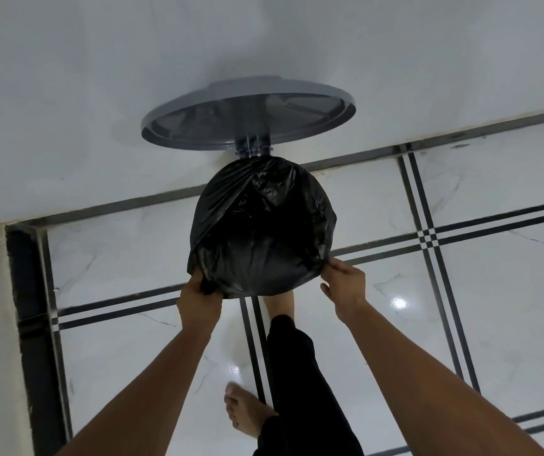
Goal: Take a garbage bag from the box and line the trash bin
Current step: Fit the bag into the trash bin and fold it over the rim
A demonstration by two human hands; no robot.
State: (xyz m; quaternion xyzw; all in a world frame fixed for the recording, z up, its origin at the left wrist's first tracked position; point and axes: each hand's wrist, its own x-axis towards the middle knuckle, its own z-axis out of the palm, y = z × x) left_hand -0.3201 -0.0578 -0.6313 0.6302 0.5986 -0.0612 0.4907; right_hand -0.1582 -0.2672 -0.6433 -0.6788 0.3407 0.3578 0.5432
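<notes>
A black garbage bag (260, 232) is draped over the round trash bin, covering its mouth and rim so the bin body is hidden. The bin's grey lid (247, 116) stands raised on its hinge against the white wall. My left hand (200, 299) grips the bag's folded edge at the lower left of the rim. My right hand (344, 284) pinches the bag's edge at the lower right. The garbage bag box is out of view.
The bin stands on a glossy white tiled floor (478, 291) with black stripe lines, close to the white wall (99, 93). A wall corner with a dark skirting strip (30, 307) lies at left. My bare feet and a black trouser leg (293, 373) are below the bin.
</notes>
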